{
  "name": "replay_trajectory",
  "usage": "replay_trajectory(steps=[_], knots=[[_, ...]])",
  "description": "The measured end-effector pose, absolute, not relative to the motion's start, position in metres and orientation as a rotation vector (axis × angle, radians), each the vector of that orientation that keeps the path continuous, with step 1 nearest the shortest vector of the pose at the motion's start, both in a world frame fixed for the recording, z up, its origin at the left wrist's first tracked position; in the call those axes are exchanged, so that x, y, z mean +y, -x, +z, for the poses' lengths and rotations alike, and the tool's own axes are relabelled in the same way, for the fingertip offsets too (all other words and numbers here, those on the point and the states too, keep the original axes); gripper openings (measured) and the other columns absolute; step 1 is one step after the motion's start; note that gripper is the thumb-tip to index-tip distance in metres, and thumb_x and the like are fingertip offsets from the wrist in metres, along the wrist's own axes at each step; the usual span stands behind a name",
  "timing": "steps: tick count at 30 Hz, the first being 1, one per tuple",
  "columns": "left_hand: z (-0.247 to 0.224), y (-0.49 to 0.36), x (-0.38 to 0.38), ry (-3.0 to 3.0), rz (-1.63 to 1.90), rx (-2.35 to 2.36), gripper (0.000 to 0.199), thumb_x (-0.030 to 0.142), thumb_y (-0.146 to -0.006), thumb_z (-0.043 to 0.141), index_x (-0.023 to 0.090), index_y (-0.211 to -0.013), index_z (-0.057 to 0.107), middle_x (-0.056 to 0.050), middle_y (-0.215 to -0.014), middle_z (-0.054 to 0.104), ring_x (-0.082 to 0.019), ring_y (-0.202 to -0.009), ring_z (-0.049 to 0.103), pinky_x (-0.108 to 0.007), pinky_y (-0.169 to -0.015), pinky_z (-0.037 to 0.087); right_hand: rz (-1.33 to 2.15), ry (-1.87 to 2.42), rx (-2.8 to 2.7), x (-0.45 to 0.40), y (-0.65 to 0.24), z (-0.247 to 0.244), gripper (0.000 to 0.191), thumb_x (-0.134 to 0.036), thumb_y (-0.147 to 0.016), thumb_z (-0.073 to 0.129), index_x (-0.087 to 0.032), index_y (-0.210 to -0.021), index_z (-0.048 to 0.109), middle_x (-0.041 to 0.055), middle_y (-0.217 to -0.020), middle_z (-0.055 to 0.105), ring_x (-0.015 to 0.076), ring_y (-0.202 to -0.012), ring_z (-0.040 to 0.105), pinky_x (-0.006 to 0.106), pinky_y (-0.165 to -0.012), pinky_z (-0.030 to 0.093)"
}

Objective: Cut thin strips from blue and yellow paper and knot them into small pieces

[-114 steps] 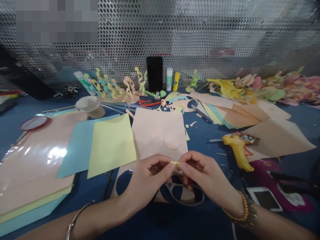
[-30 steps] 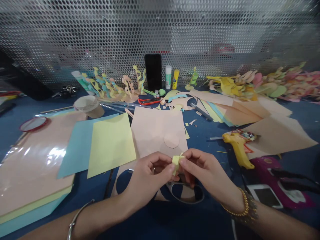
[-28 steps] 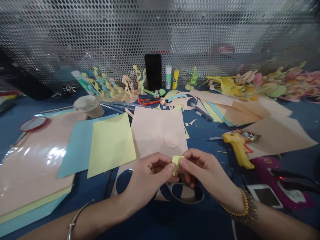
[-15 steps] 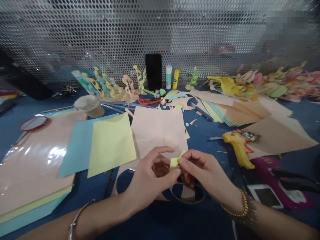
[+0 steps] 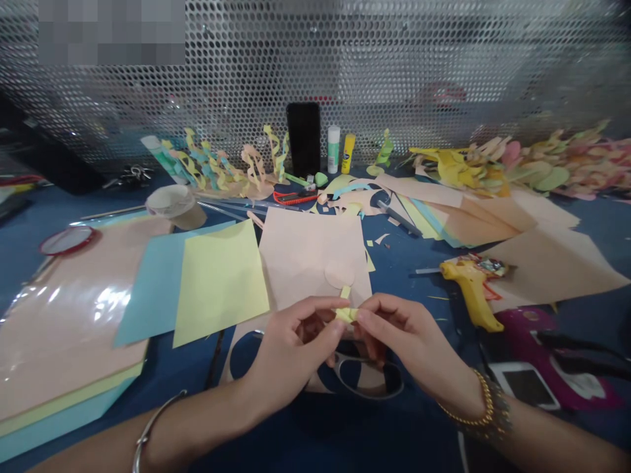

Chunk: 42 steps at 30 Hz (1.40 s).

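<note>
Where they meet above the scissors (image 5: 369, 379), the left hand (image 5: 290, 348) and right hand (image 5: 409, 335) both pinch the yellow strip (image 5: 346, 315), now tighter and narrower than the earlier square, its tail rising toward the peach disc (image 5: 339, 273).

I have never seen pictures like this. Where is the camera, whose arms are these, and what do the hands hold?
One camera is worn on a person's head and looks forward and down, so these arms are the person's own. The left hand and right hand together pinch a small folded strip of yellow paper. On the blue surface lie a pale yellow sheet, a peach sheet, a yellow hot glue gun and scissors, just below the hands. A perforated metal screen stands behind.
</note>
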<state>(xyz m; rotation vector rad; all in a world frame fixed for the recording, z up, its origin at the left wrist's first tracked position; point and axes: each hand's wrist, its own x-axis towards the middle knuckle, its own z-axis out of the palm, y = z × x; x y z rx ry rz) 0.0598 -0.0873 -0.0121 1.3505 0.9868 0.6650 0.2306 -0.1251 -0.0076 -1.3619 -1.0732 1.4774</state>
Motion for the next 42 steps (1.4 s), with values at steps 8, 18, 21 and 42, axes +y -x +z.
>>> replay_trajectory(steps=[8, 18, 21, 42], knots=[[-0.008, -0.06, -0.083, -1.173, 0.669, 0.957, 0.022, 0.029, -0.083, 0.059, 0.019, -0.102, 0.064, 0.004, -0.051, 0.059, -0.008, -0.042, 0.054, -0.015, -0.039, 0.042, 1.466, 1.387, -1.071, -0.125, -0.233, -0.006, 0.029, -0.043, -0.085, 0.058, -0.018, -0.07, 0.057, -0.0043, -0.049, 0.052, 0.0076, -0.043, 0.046, 0.02, -0.043, 0.038], [-0.006, -0.064, -0.088, -0.956, 0.551, 1.022, 0.016, 0.031, -0.08, 0.066, 0.017, -0.086, 0.068, 0.004, -0.044, 0.059, -0.006, -0.037, 0.05, -0.013, -0.038, 0.039, 1.479, 1.378, -1.094, -0.125, -0.236, -0.008, 0.027, -0.043, -0.086, 0.057, -0.018, -0.075, 0.06, -0.004, -0.052, 0.052, 0.0078, -0.045, 0.046, 0.02, -0.045, 0.039], [-0.003, -0.065, -0.09, -0.924, 0.539, 1.016, 0.015, 0.031, -0.08, 0.065, 0.016, -0.08, 0.067, 0.003, -0.045, 0.061, -0.007, -0.039, 0.054, -0.013, -0.038, 0.041, 1.44, 1.401, -1.149, -0.126, -0.237, -0.005, 0.023, -0.04, -0.084, 0.06, -0.018, -0.08, 0.061, -0.0006, -0.062, 0.06, 0.0085, -0.05, 0.049, 0.021, -0.048, 0.042], [-0.008, -0.042, -0.099, -1.909, 1.052, 0.887, 0.025, 0.001, -0.073, 0.065, 0.023, -0.083, 0.069, -0.002, -0.097, 0.069, -0.014, -0.088, 0.066, -0.023, -0.08, 0.053, 0.694, 1.21, -1.796, -0.135, -0.235, 0.004, 0.021, -0.003, -0.076, 0.061, -0.023, -0.08, 0.062, 0.0007, -0.081, 0.065, 0.0126, -0.072, 0.063, 0.023, -0.064, 0.051]])
